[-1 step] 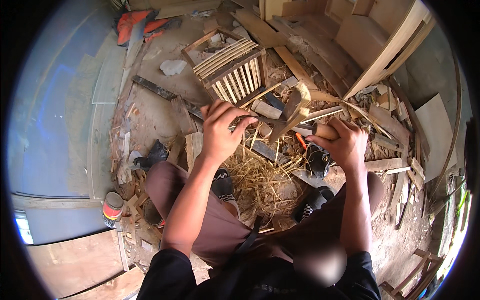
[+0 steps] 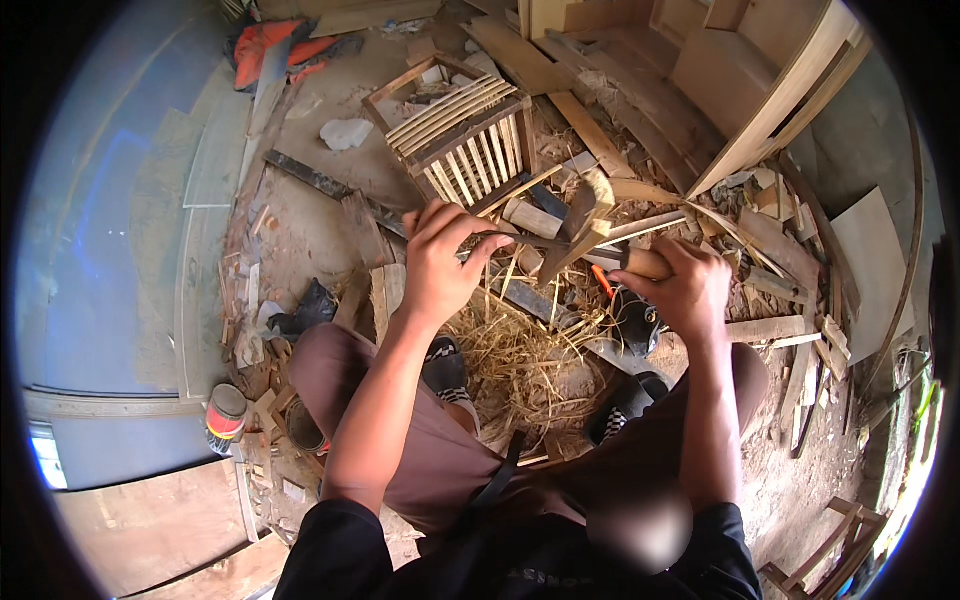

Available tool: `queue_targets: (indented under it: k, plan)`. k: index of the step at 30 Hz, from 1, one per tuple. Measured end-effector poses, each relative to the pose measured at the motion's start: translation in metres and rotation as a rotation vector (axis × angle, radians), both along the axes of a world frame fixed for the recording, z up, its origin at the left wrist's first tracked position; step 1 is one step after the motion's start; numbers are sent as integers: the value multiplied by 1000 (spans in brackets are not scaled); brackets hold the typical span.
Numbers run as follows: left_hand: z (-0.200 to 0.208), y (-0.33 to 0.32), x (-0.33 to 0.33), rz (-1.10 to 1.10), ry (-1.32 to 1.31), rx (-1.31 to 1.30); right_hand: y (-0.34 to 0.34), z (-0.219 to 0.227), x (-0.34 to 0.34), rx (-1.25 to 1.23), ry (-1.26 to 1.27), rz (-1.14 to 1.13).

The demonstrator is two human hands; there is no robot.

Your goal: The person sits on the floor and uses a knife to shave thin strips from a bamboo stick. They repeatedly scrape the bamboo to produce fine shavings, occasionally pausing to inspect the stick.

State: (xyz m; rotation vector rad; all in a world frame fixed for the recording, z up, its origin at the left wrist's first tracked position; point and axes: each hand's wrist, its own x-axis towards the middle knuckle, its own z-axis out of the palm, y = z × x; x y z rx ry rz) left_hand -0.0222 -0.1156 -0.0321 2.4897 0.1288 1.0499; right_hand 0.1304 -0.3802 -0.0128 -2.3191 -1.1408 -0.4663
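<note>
A file [image 2: 540,241] with a long, thin dark blade spans the gap between my hands. My right hand [image 2: 697,290] wraps round its wooden handle [image 2: 648,263], while the fingers of my left hand [image 2: 440,250] pinch the blade's far end. Between the hands, the blade lies against a curved wooden piece [image 2: 590,228], which stands tilted with its top away from me. How the wooden piece is held up below is hidden. Both hands are closed.
A slatted wooden frame [image 2: 465,140] stands beyond my hands. Straw-like shavings [image 2: 525,370] lie between my feet. Wood scraps [image 2: 780,270] and boards cover the right side. At left are a paint can [image 2: 227,410] and a black bag [image 2: 303,308]. A cabinet-like wooden carcass [image 2: 770,100] rises at far right.
My right hand and the file's handle have shifted very slightly left. The curved wooden piece has turned a little. My left hand stays nearly where it was.
</note>
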Motion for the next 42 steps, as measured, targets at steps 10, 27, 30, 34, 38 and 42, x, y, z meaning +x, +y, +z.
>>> queue_targets:
  k: [10, 27, 30, 34, 38, 42]
  plan:
    - [-67, 18, 11, -6, 162, 74, 11, -84, 6, -89, 97, -58]
    - [-53, 23, 18, -75, 211, -3, 16, -89, 3, -161, 159, -80]
    - [-20, 0, 23, -155, 69, -82, 22, -81, -8, -134, 165, -37]
    - [-7, -20, 27, -105, 27, -231, 38, -73, -30, -108, 142, -15]
    - [-10, -33, 38, -33, -52, -475, 38, -75, -31, -121, 253, 72]
    - [-12, -32, 45, -70, 25, -416, 33, -77, -38, -217, 347, 81]
